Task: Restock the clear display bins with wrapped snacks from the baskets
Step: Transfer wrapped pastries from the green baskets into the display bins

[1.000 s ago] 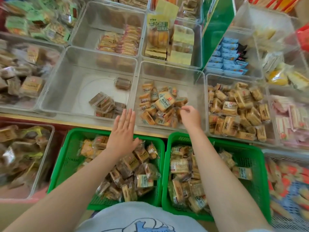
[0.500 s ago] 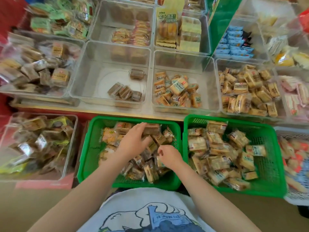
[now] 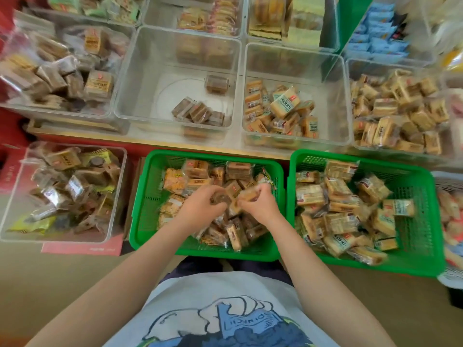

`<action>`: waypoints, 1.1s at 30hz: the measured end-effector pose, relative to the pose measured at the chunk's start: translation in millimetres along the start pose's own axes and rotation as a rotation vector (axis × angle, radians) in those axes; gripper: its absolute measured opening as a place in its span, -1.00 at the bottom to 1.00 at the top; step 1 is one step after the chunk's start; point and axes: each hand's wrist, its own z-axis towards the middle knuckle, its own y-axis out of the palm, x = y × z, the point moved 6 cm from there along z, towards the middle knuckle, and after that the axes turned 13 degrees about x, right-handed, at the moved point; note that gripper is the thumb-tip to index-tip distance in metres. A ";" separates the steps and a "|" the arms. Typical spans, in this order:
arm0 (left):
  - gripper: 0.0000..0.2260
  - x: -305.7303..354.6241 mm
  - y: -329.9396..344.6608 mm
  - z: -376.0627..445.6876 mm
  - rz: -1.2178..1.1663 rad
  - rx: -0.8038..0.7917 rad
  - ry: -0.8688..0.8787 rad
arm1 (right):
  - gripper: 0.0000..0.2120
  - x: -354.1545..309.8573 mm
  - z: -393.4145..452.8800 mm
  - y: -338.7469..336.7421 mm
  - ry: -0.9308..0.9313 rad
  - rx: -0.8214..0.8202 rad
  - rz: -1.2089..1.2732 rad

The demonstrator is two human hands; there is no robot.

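Both hands are down in the left green plastic mesh basket [image 3: 145,196], which sits on the floor just in front of the person. The left hand [image 3: 200,204] has its fingers curled round a brown clear-wrapped snack [image 3: 220,197] in the middle of the pile. The right hand [image 3: 258,204] is right beside it, fingers bent and pinching a tan wrapped snack [image 3: 246,195]; it's a bit blurry, so exactly how many pieces each hand has, I can't tell.

Touching that basket on the right is a second green plastic mesh basket [image 3: 413,221] loaded with pale yellow wrapped cakes [image 3: 338,219]. Farther away, up on the wooden-edged surface [image 3: 175,144], the clear plastic display bin [image 3: 140,78] straight ahead only holds a few brown wrapped bars [image 3: 198,112] near its front right. The clear bin to its right [image 3: 340,96] has a loose heap of orange-tan wrapped snacks [image 3: 283,108]. A clear bin of mixed wrapped snacks [image 3: 117,186] sits low at the near left.
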 end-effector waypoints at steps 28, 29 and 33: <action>-0.23 93.4 -1.6 154.2 0.391 0.423 0.232 | -0.75 -95.4 174.2 -198.3 0.249 0.234 0.879; -0.21 88.9 1.6 154.3 0.441 0.426 0.244 | -0.77 -93.3 188.8 -197.4 0.281 0.256 0.865; -0.19 83.6 6.7 157.4 0.565 0.405 0.238 | -0.76 -74.0 237.6 -180.8 0.389 0.253 0.755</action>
